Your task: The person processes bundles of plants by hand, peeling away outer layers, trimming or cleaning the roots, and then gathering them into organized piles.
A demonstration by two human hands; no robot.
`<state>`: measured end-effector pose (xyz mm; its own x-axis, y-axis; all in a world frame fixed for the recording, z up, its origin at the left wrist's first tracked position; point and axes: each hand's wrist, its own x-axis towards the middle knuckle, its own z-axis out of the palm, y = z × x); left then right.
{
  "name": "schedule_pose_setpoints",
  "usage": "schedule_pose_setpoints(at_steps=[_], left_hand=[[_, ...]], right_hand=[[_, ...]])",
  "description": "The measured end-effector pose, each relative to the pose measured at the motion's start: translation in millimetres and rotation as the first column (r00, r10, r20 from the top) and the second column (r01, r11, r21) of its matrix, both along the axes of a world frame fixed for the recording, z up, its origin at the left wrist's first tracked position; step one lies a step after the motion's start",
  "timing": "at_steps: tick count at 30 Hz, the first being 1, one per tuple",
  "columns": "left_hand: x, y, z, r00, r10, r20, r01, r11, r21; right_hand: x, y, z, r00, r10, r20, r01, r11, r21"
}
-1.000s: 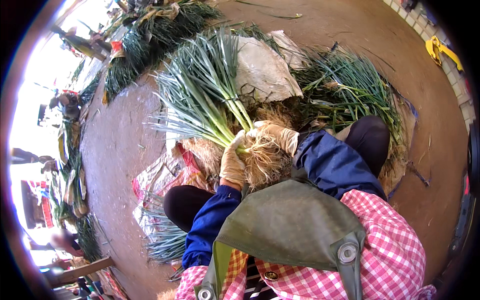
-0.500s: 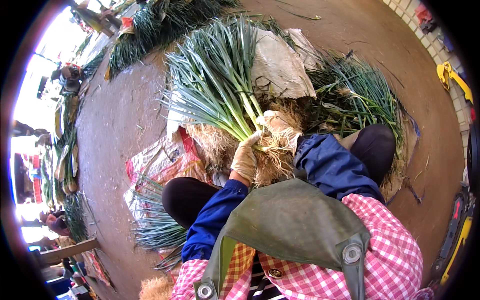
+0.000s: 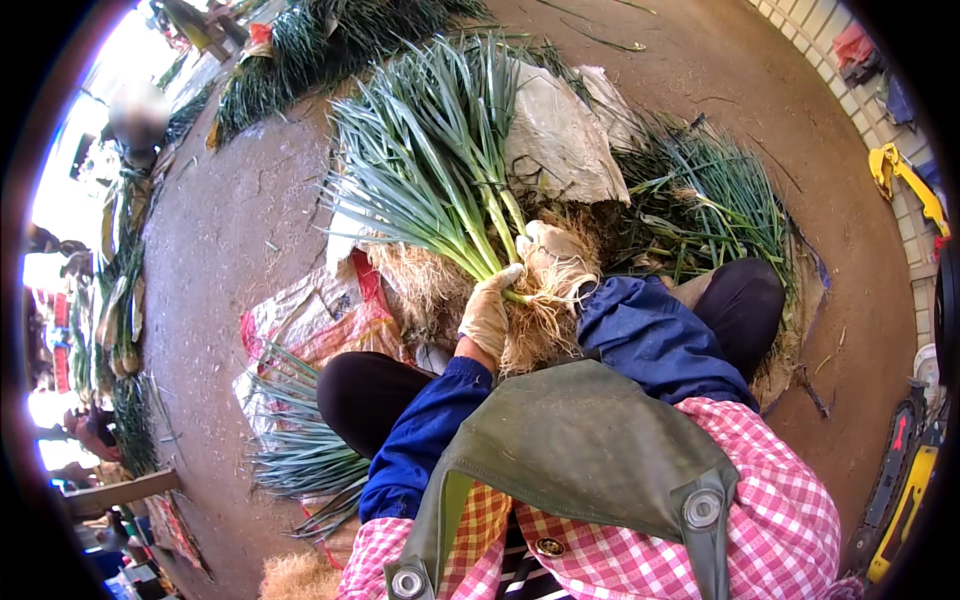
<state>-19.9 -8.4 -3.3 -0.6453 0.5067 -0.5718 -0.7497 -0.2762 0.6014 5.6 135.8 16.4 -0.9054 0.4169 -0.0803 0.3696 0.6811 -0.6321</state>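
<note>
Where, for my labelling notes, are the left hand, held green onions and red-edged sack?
left hand (image 3: 486, 314): head view, on the glove
green onions (image 3: 440, 175): head view, on the leaves
red-edged sack (image 3: 328, 318): head view, pale face

Right grip (image 3: 556, 252) partly covered by roots (image 3: 540, 335); distant person's head (image 3: 139, 112) blurred.

we look down on a brown floor (image 3: 225, 270), littered toward our left, pale rectangular tiles (image 3: 855, 100) curving along our right, glaring white light (image 3: 52, 205) flooding our left, wooden plank (image 3: 122, 494) at lower left
</note>
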Motion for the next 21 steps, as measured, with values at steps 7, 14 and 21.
schedule_pose_setpoints(at_steps=[7, 14, 21], left_hand=[[5, -9, 13, 0.998, -0.032, 0.05, 0.03, 0.999, 0.039], [4, -13, 0, 0.994, -0.098, -0.052, 0.099, 0.995, 0.008], [8, -5, -19, 0.998, -0.012, -0.061, 0.011, 1.0, -0.005]], right_hand=[[-16, 10, -13, 0.985, -0.139, 0.107, 0.133, 0.989, 0.058], [-32, 56, -18, 0.988, -0.149, -0.039, 0.153, 0.968, 0.199], [-56, -4, 8, 0.993, -0.017, 0.113, 0.039, 0.978, -0.203]])
